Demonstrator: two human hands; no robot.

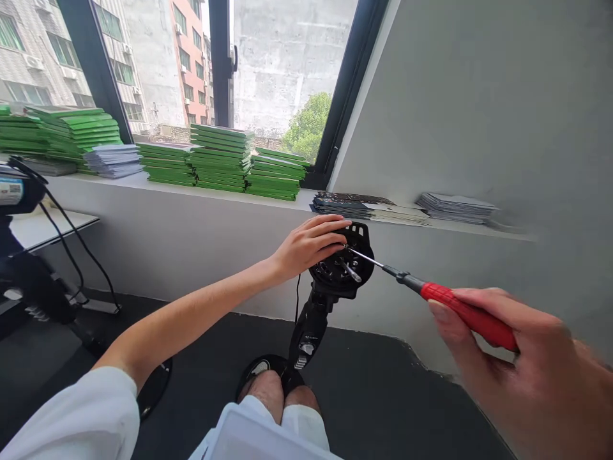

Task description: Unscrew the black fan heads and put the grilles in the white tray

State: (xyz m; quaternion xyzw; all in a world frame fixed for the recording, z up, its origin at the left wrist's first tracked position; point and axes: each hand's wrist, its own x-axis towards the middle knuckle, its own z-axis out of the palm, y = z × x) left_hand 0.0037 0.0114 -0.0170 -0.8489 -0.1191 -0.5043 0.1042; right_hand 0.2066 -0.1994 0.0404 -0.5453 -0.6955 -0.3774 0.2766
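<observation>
Black round device head [339, 273] is sitting atop a black stand [311, 326] in front of the person, just before the low wall under the window sill. Its face is turning up toward the camera, and a silvery shaft [352, 272] is sticking out near the middle. The left grip [309, 246] is lying over the head's upper left part, fingers extending across it; I cannot tell whether the fingertips are pinching anything. The right grip [536, 377] is grasping a screwdriver [467, 316] by its red handle, and the metal blade is pointing leftward, its tip reaching the head beside the left fingertips. A thin black cord [297, 300] is hanging left of the stand, which is running down toward the dark floor [373, 383] ahead of the person's knees [268, 391]. Behind, the window sill [306, 203] is carrying green stacks [220, 166] and, farther right, grey sheets [454, 207]. At far left, another black device [38, 287] is standing near a white counter [62, 225].
</observation>
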